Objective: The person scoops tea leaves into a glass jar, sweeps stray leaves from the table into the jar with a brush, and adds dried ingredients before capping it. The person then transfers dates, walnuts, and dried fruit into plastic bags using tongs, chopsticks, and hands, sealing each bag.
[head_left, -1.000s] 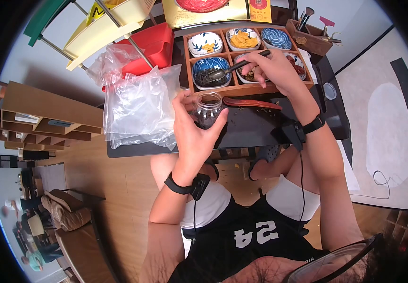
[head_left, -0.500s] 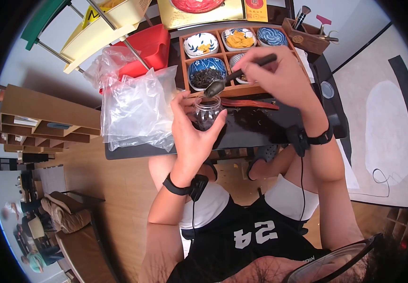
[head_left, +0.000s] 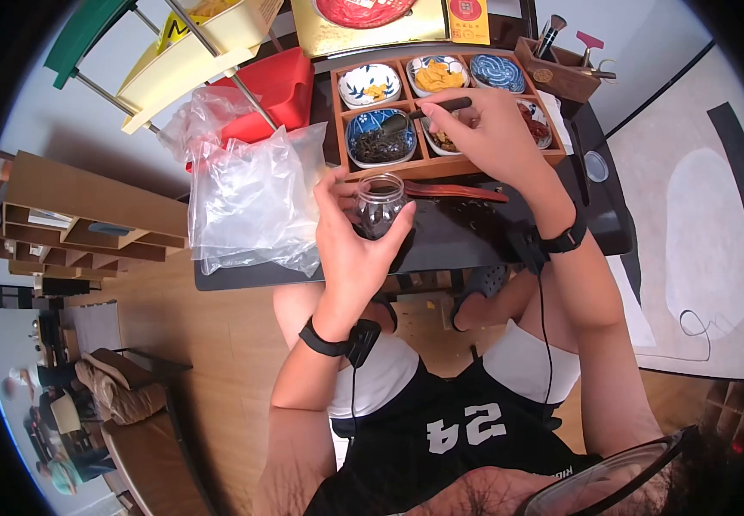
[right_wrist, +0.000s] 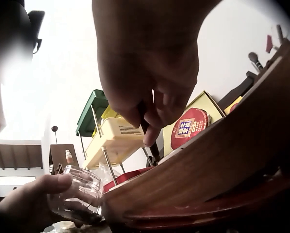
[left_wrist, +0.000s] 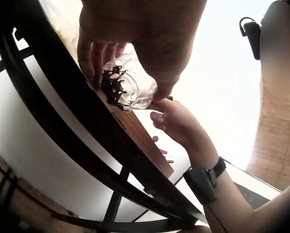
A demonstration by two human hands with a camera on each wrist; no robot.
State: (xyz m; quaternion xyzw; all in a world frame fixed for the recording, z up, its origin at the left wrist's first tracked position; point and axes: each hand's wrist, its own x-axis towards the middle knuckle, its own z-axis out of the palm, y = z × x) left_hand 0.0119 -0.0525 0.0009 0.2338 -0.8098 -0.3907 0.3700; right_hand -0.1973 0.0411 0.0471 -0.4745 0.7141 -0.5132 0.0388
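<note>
Head view, 12 o'clock: jar [head_left: 381, 211] gleaming, clear, smooth; spoon [head_left: 395, 125] looking smooth | 1 o'clock: tray [head_left: 475, 162] showing matt wood | 10 o'clock: plastic bags [head_left: 256, 206] shining, creased

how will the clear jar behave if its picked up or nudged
The clear jar looks stiff, its walls undented in the left hand. Probably light, with only some dark leaves inside. Its smooth, rounded sides suggest it could slip, or roll if tipped.

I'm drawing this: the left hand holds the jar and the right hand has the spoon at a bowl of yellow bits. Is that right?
Not yellow bits: the head view shows the spoon at the bowl of dark bits. The left hand holds the jar, the right hand the spoon.
</note>
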